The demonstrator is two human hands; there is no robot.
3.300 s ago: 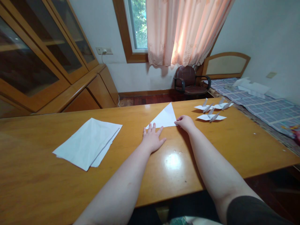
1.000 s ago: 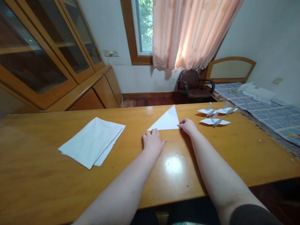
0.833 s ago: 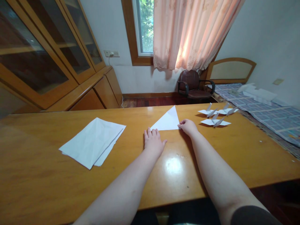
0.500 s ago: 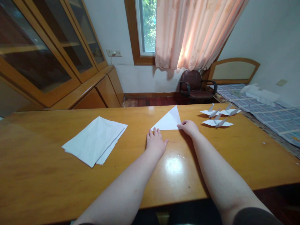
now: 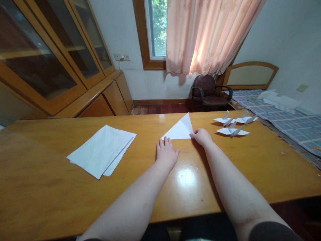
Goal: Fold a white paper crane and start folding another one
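A white sheet of paper folded into a triangle (image 5: 181, 129) lies on the wooden table (image 5: 140, 194), its peak pointing away from me. My left hand (image 5: 167, 154) rests flat with fingers spread, the fingertips touching the triangle's near left corner. At the opposite corner, my right hand (image 5: 201, 136) pinches the paper's right edge between thumb and fingers; some of those fingers are hidden from view. To the right of it stand three folded paper cranes (image 5: 233, 131) with their wings spread.
On the left of the table lies a stack of creased white paper sheets (image 5: 102, 150). Beyond the far edge are a dark red armchair (image 5: 205, 88) and a bed with a checked cover (image 5: 288, 115). A glass-fronted cabinet (image 5: 82, 77) stands at the far left.
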